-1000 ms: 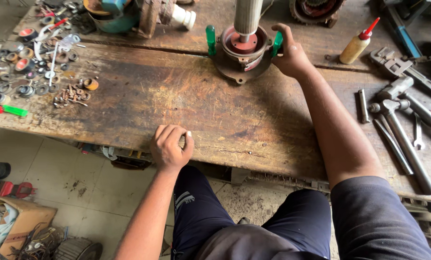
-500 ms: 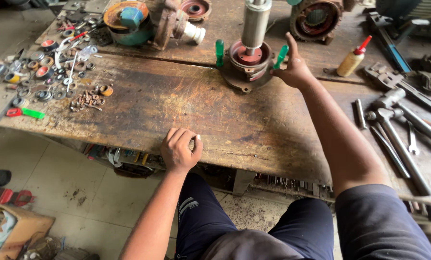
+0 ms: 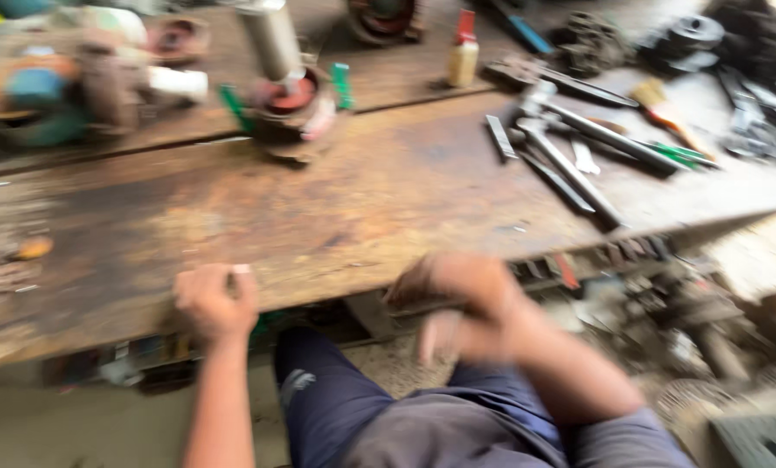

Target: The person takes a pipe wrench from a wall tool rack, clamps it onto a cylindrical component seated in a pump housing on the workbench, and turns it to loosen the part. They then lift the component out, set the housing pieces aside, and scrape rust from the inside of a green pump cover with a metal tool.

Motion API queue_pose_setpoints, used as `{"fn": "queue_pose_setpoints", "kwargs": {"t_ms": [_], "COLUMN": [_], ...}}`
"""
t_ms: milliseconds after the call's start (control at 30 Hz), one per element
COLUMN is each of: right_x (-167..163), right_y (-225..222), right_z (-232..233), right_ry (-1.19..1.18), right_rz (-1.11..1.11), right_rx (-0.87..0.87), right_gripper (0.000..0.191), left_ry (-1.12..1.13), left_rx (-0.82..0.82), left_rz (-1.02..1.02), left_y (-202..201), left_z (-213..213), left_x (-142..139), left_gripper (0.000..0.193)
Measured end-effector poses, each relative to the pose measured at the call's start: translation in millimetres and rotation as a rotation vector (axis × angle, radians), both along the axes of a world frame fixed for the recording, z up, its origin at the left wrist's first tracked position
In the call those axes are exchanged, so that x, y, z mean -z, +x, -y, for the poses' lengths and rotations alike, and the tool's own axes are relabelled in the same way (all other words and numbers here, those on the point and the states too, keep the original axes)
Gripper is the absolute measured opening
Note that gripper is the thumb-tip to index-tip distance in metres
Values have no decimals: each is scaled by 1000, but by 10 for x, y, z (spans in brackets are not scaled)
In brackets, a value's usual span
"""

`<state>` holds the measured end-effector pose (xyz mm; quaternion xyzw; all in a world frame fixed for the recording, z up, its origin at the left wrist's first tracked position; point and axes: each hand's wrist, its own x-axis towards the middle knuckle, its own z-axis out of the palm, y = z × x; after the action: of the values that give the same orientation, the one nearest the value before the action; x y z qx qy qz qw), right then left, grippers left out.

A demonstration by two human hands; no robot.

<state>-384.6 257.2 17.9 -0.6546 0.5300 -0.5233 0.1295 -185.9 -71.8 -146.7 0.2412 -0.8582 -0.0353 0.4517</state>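
The right hand (image 3: 461, 299) has left the motor housing (image 3: 288, 104) and now blurs at the tabletop (image 3: 362, 208) edge, grip unreadable. Left hand (image 3: 214, 299) stays fisted nearby, pinching something small. The housing stands untouched, far back.

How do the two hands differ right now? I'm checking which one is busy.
The left hand rests closed on the near edge of the wooden workbench, fairly sharp; the right hand is off the top, at the bench's front edge above the lap, smeared by blur. The left seems to pinch something small and pale; the right's grip cannot be told. Both are bare.
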Motion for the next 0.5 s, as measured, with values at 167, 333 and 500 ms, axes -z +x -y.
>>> {"fn": "queue_pose_setpoints", "kwargs": {"t_ms": [167,333,500], "right_x": [-273,-206,55], "right_y": [307,284,256], "right_z": [-360,-547,-580], "right_ry": [-427,-425,-479], "right_rz": [-145,-204,-99], "right_rx": [-381,-514,-586], "right_gripper": [43,40,34], "left_ry": [35,21,19], "left_rx": [63,77,74], "left_rz": [31,34,67], "left_y": [116,163,207], "left_z": [81,154,198], "left_x": [277,396,455], "left_gripper": [16,18,12]}}
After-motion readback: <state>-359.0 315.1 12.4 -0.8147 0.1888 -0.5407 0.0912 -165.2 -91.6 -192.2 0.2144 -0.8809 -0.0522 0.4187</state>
